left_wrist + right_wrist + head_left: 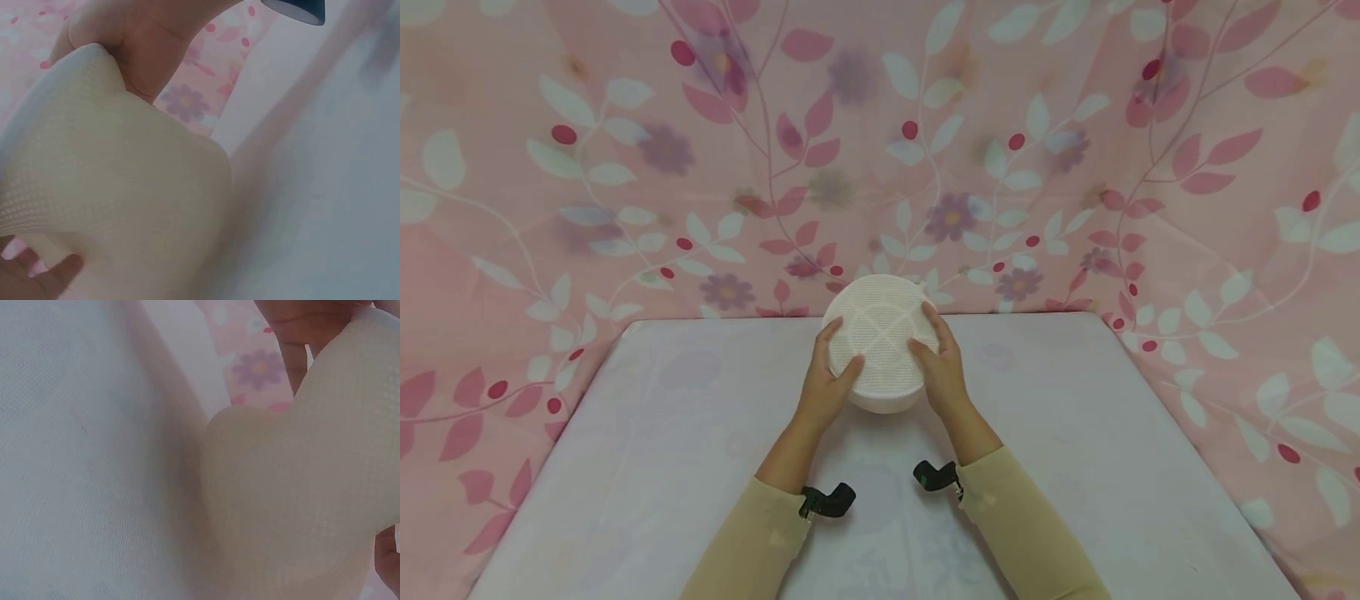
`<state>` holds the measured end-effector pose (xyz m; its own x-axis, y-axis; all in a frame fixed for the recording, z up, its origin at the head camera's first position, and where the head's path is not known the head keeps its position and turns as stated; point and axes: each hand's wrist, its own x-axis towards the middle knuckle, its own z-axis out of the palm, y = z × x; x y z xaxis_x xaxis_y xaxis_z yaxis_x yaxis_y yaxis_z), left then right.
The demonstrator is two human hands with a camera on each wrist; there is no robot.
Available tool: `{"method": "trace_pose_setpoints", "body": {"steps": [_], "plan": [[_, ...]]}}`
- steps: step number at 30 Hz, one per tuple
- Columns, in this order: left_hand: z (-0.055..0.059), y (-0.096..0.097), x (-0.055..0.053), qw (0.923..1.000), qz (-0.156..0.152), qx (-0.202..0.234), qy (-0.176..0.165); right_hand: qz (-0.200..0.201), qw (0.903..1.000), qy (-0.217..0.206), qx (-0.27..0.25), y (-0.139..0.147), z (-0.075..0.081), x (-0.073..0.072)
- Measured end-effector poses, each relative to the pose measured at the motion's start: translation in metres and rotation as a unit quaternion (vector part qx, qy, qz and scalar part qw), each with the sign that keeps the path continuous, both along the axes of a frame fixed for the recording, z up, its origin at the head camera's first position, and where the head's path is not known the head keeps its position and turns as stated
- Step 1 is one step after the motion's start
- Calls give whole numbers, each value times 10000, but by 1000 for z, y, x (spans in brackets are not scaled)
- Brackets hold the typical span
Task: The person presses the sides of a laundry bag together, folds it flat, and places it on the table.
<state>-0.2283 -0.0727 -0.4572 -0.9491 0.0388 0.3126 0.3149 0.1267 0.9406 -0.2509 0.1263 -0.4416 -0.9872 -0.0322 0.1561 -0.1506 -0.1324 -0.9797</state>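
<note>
Between both hands is a round white mesh-patterned container, held above the table near its far edge. Its round face, with crossing lines over fine mesh, tilts toward the head camera; a small tab sticks out at the upper right. My left hand grips the left side, thumb over the face. On the right side my right hand holds it the same way. In the left wrist view the container's pale side fills much of the picture. The right wrist view shows its rounded lower part. Some fingers are hidden behind it.
A white cloth covers the table. Behind and beside it hangs a pink floral curtain, close to the far edge. Black wrist-camera mounts stick out from both sleeves over the table.
</note>
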Motion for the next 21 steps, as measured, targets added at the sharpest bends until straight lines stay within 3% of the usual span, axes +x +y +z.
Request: {"method": "trace_pose_setpoints", "body": {"steps": [5, 8, 13, 17, 21], "plan": [[5, -2, 4, 9958, -71, -905, -76, 100, 9997, 94, -186, 2, 1, 2], [7, -3, 6, 9941, -185, -1064, -119, 125, 9992, 104, -377, 1, 2, 2], [8, -2, 7, 9972, -358, -622, -199, 172, 9982, 102, -571, 0, 1, 2], [7, -2, 7, 9989, -299, -280, -208, 153, 9994, 134, -272, -1, -2, 2], [5, -2, 6, 9996, -143, -209, -160, 126, 9998, 128, 120, -1, -3, 4]]}}
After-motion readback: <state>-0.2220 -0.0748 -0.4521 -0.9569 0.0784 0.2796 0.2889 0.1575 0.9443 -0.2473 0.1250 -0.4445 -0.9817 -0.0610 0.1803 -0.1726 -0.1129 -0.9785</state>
